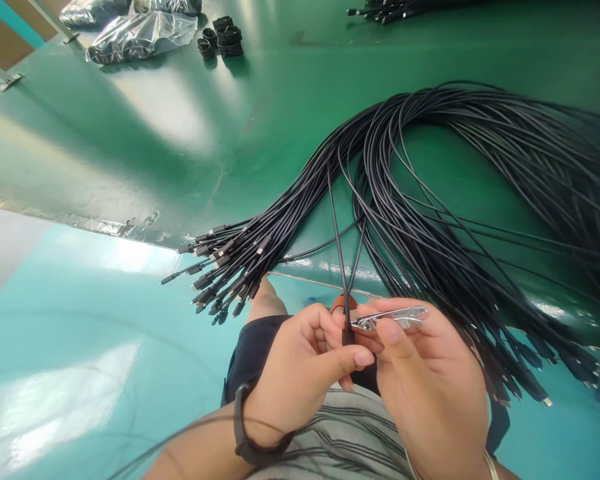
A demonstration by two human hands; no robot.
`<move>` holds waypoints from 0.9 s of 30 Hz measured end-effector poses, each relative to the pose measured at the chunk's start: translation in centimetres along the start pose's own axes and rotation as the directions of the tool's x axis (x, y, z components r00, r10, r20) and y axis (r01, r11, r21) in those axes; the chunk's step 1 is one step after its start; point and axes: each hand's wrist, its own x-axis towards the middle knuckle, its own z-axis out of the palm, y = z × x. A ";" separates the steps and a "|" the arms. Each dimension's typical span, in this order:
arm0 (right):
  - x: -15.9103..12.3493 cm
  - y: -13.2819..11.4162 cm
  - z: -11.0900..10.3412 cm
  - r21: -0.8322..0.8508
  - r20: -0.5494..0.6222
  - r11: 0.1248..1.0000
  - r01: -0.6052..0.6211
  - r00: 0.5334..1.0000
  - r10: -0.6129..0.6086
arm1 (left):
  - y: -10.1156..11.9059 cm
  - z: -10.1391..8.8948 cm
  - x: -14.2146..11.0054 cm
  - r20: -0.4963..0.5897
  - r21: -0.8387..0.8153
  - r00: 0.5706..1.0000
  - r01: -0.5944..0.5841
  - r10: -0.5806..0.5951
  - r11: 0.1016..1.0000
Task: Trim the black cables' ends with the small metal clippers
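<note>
My left hand (pixel 310 367) pinches the connector end of a black cable (pixel 348 333), its cord running up from the fingers toward the bundle. In my right hand (pixel 425 380) is a silver nail clipper (pixel 393 319), gripped between thumb and fingers. The clipper's jaw end points left and meets the cable just above its connector; whether the jaws touch it I cannot tell. Beyond my hands, a large bundle of black cables (pixel 325 167) curves over the green table, with several connector ends hanging past the near edge on the left.
The green table (pixel 260 133) has its near edge just beyond my hands. At its far left lie clear plastic bags (pixel 143 37) with dark contents beside small black coils (pixel 229 40). More cable ends (pixel 380 12) lie at the far side. A second fan of cables (pixel 430 260) hangs off at right.
</note>
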 end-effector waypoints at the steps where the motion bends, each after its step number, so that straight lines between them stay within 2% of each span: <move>1: 0.0 0.0 0.0 -0.006 -0.005 1.000 0.002 1.000 -0.002 | 0.0 0.0 0.0 -0.002 0.008 1.000 -0.001 0.001 1.000; 13: 0.3 0.1 -0.3 -0.062 -0.015 0.998 -0.023 1.000 0.022 | -0.3 0.2 -0.1 -0.052 0.086 0.996 -0.074 0.079 0.993; 20: 0.4 0.0 -0.4 -0.043 -0.004 0.999 -0.032 0.999 0.032 | -0.6 0.1 -0.5 -0.090 0.257 0.988 -0.101 0.128 0.961; 27: 0.4 0.1 -0.4 -0.049 -0.025 0.998 -0.032 0.999 0.031 | -0.3 0.2 -0.3 -0.093 0.229 0.989 -0.087 0.111 0.969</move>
